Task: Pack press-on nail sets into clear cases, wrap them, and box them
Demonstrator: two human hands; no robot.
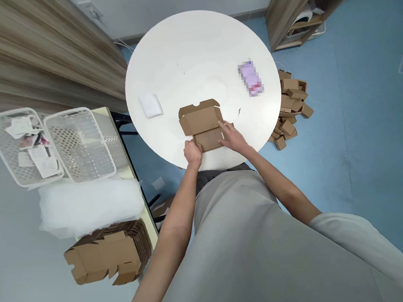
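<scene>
A brown cardboard box [201,119] lies partly folded near the front edge of the round white table [192,43]. Its lid flap points away from me and its shallow tray part is nearest me. My left hand [193,153] is closed round the box's front left corner. Over the right side of the box is my right hand [233,137], its fingers apart and touching the side flap. A white folded packet [151,104] rests at the table's left. On the right lies a purple item [250,78], blurred out.
On a side table at the left stand two white baskets [81,145], one holding small packets, beside white foam sheets [89,205] and stacked flat cardboard [106,255]. Small brown boxes [290,98] are piled on the floor right of the table. A wooden cabinet [283,12] stands at the back right.
</scene>
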